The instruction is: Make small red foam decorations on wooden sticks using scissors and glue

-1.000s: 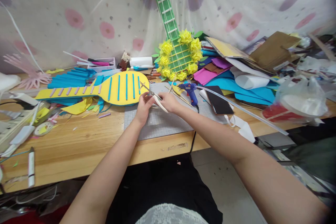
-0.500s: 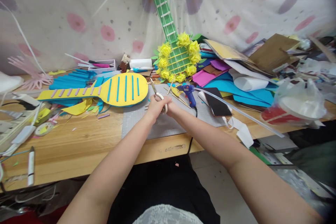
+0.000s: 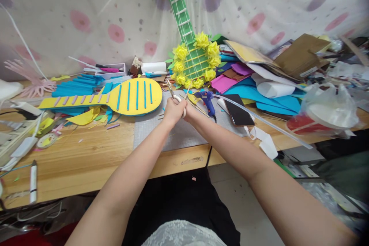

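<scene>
My two hands meet over the grey mat [image 3: 150, 130]. A pair of scissors [image 3: 170, 87] with pale handles points away from me, its blades toward the back of the table. My left hand [image 3: 174, 110] is closed on the handles. Against the handle loop, my right hand [image 3: 190, 112] is closed too, its fingers mostly hidden. A thin stick [image 3: 188, 90] shows just beyond the hands; whether it is held I cannot tell. Left of them lies a yellow guitar-shaped craft piece [image 3: 134, 98] with blue strips. A blue glue gun [image 3: 206, 102] lies to the right.
A green craft guitar [image 3: 184, 23] with yellow flowers leans at the back. A black phone [image 3: 239, 110] and a bagged red-and-white tub [image 3: 311, 123] are on the right, below piled coloured sheets [image 3: 268, 98]. At left are a power strip [image 3: 17, 136] and a marker [image 3: 33, 182].
My hands and the scissors have shifted slightly away from me, and the scissors have turned a little. The whole view has moved slightly. Objects on the table stay in place.
</scene>
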Tool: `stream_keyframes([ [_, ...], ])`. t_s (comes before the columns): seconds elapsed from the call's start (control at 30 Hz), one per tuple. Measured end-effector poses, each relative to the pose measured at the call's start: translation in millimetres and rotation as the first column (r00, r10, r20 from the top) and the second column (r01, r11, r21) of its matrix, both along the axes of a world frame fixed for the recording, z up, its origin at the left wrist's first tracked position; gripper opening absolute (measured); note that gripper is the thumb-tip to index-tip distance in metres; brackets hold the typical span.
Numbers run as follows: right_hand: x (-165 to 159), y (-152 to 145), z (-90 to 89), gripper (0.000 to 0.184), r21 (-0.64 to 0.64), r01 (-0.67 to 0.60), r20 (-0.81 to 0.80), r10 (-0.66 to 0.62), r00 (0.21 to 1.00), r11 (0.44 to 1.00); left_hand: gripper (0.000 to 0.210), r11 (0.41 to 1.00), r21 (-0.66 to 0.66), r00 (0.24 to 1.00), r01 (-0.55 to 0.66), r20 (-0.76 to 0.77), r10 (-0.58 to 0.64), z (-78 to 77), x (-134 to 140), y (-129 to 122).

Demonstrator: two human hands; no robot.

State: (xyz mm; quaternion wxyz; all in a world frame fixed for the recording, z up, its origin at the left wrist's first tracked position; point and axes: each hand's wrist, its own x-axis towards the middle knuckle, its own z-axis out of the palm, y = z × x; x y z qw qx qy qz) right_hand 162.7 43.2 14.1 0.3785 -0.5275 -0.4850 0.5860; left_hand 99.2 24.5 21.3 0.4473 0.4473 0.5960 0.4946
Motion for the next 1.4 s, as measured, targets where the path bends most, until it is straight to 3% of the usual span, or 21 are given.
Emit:
stream_keyframes([
  [0.2,5,-5,-1.7,0.031,0.078,-0.044,0.120,0.035,0.992,0.996,0.037,0.999,0.017,0.999,0.036,-0.007,-0.036,-3.4,4,-6],
  [0.33,17,-5,1.9,0.024,0.151,-0.076,0.219,0.042,0.975,0.986,0.049,0.984,0.034,0.976,0.177,0.123,-0.180,1.0,-7,-12],
  [0.4,26,-3,3.9,0.020,0.228,-0.094,0.337,0.012,0.942,0.969,0.055,0.986,0.052,0.965,0.155,0.203,-0.163,4.7,-21,-12],
  [0.5,37,-5,5.4,0.018,0.355,-0.214,0.593,-0.042,0.804,0.910,0.038,0.998,0.055,0.952,0.000,0.304,-0.016,7.4,-45,-7],
  [0.53,40,-6,5.2,0.019,0.379,-0.278,0.666,-0.051,0.744,0.883,0.029,1.000,0.027,0.945,0.001,0.326,-0.009,6.8,-52,-5],
  [0.67,45,-14,1.6,0.024,0.410,-0.478,0.827,-0.095,0.554,0.777,0.026,0.986,-0.033,0.930,0.165,0.338,-0.144,-3.9,-70,-5],
  [0.8,48,-17,-2.5,0.026,0.397,-0.584,0.887,-0.133,0.442,0.708,0.018,0.973,0.107,0.898,0.203,0.375,-0.229,-17.3,-77,-17],
  [0.93,52,-17,-5.2,0.024,0.379,-0.626,0.905,-0.133,0.403,0.681,0.016,0.943,0.176,0.862,0.281,0.385,-0.329,-23.2,-83,-28],
  [1.03,51,-17,-6.2,0.023,0.380,-0.630,0.905,-0.131,0.404,0.677,0.019,0.937,0.205,0.874,0.282,0.348,-0.339,-26.0,-87,-29],
  [1.4,38,-19,-10.2,0.029,0.372,-0.620,0.912,-0.147,0.384,0.691,0.015,0.960,0.240,0.934,0.147,0.286,-0.215,-33.6,-87,-27],
])
